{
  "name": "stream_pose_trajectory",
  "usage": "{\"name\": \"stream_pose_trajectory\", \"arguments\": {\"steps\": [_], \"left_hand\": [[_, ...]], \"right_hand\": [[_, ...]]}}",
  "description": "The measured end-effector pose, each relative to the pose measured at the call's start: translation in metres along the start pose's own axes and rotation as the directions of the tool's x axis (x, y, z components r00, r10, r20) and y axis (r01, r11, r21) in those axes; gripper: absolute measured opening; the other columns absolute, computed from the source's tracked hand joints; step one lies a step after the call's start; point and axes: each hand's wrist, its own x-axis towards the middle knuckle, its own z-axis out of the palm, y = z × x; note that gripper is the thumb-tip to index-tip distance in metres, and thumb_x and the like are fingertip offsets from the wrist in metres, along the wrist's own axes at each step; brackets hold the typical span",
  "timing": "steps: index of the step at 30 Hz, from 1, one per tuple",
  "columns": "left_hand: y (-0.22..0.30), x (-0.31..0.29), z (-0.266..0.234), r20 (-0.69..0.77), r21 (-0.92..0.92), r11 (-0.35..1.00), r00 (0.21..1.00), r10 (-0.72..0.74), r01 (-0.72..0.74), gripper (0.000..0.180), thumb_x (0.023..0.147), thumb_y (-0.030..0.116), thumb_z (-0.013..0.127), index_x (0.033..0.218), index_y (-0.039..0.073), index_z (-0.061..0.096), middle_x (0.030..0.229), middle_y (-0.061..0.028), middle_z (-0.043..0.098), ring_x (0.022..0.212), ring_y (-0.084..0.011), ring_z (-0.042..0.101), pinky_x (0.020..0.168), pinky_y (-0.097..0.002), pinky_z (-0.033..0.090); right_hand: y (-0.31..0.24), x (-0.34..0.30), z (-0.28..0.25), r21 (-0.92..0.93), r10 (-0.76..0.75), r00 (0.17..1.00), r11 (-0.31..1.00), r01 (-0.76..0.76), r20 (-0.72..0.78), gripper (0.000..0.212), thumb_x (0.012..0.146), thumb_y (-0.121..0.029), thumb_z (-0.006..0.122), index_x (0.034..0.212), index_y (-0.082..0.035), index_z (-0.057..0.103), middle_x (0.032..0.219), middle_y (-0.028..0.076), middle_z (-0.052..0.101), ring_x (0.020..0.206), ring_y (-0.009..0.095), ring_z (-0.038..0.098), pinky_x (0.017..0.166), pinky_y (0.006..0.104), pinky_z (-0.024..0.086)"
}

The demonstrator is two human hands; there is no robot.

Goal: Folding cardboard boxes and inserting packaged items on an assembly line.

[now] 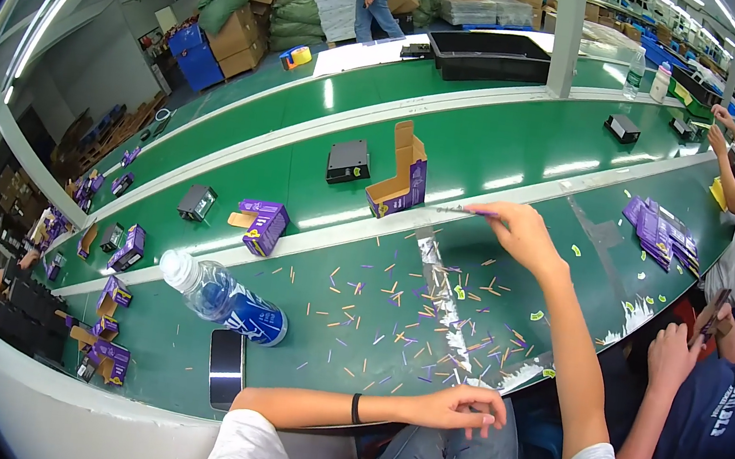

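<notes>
My right hand (521,237) reaches out over the table beside the conveyor's near rail. Its fingers pinch a thin flat purple-and-grey piece (471,210), seen nearly edge-on, so its kind is unclear. Just left of that piece, an open purple carton (400,188) stands on the green belt with its brown flap raised. My left hand (466,410) hangs over my lap at the table's near edge, empty, its fingers loosely bent and apart. Many small purple and tan paper strips (394,311) lie scattered across the green tabletop between my hands and the rail.
A water bottle (226,299) and a phone (227,368) sit at left. Flattened purple cartons (661,233) are piled at right. Black boxy devices (349,161) and another carton (263,228) are on the belt. A black tray (488,58) stands beyond. Co-workers sit close on my right.
</notes>
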Motion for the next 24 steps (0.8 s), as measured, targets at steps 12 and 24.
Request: {"name": "stream_pose_trajectory", "arguments": {"steps": [12, 24], "left_hand": [[0.065, -0.032, 0.033, -0.347, 0.340, 0.877, 0.822, 0.452, -0.339, 0.019, 0.088, 0.004, 0.051, 0.106, 0.003, 0.058, 0.104, -0.0089, 0.057, 0.084, -0.0156, 0.057, 0.074, -0.0248, 0.043], [-0.038, -0.138, 0.096, -0.893, 0.356, 0.929, 0.254, 0.371, -0.104, 0.017, 0.087, -0.002, 0.050, 0.102, -0.004, 0.058, 0.108, -0.0131, 0.056, 0.091, -0.0212, 0.060, 0.078, -0.0267, 0.050]], "right_hand": [[-0.023, -0.032, 0.005, 0.205, -0.184, 0.943, 0.970, 0.129, 0.278, 0.029, 0.072, -0.004, 0.056, 0.096, -0.013, 0.070, 0.085, 0.004, 0.070, 0.067, 0.028, 0.062, 0.064, 0.0345, 0.049], [-0.088, 0.066, 0.090, 0.221, -0.521, 0.854, 0.832, 0.509, -0.004, 0.030, 0.071, -0.003, 0.056, 0.093, -0.016, 0.071, 0.085, 0.004, 0.069, 0.073, 0.026, 0.064, 0.065, 0.0345, 0.048]]}}
